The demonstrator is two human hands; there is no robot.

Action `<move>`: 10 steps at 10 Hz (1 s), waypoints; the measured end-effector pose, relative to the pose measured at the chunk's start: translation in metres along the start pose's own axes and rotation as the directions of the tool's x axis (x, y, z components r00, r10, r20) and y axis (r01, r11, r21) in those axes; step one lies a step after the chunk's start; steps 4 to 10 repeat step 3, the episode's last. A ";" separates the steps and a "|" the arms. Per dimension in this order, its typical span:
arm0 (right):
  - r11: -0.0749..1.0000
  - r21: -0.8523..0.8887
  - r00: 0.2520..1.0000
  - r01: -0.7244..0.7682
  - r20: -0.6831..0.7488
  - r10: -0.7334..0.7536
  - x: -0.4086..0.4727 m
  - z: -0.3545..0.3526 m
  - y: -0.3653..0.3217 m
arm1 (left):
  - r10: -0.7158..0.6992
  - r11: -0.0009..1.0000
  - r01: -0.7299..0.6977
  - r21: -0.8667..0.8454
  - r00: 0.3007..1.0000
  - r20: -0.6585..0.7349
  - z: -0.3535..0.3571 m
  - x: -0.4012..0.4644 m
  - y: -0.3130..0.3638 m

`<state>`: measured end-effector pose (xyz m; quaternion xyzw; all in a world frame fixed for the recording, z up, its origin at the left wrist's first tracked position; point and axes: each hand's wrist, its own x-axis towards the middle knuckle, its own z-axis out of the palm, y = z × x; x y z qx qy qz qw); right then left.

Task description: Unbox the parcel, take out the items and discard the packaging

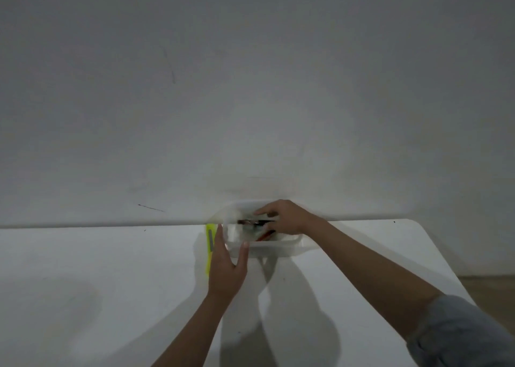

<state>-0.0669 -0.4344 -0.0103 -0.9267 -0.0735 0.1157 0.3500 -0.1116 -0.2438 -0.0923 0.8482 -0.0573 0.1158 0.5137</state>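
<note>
Right sleeve (462, 330) at 4 o'clock, one left hand (227, 266) flat, fingers straight against one clear tub (278, 248), right hand (287, 217) inside among blurred items, grip unclear, one yellow cutter (209, 244) at tub's 9 o'clock.

The container (281, 248) under my hands is translucent white plastic, smooth, with a faint sheen along its rim. Beside it, the utility knife (209, 244) has a bright yellow-green plastic body with a grey strip down its middle; whether that strip is metal I cannot tell. The table (111, 283) I work on has a smooth, matt white top. The wall (250, 88) behind it is matt white with a few dark scuffs. My right sleeve (468, 336) is soft grey-blue woven cloth, creased
</note>
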 end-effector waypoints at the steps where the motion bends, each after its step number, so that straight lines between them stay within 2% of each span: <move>1: 0.999 0.023 0.999 0.032 -0.045 -0.031 -0.007 -0.002 -0.001 | -0.011 1.000 0.011 -0.024 1.000 -0.002 -0.001 -0.004 0.005; 2: 0.996 0.041 0.981 0.075 -0.180 -0.067 -0.019 -0.004 -0.005 | -0.036 0.998 0.036 -0.054 0.999 -0.013 -0.004 0.002 0.014; 3: 0.957 0.118 0.824 0.263 -0.544 -0.159 -0.046 -0.015 -0.037 | -0.075 0.988 0.064 -0.138 0.995 -0.072 -0.011 -0.002 0.035; 10: 0.957 0.118 0.824 0.263 -0.544 -0.159 -0.046 -0.015 -0.037 | -0.075 0.988 0.064 -0.138 0.995 -0.072 -0.011 -0.002 0.035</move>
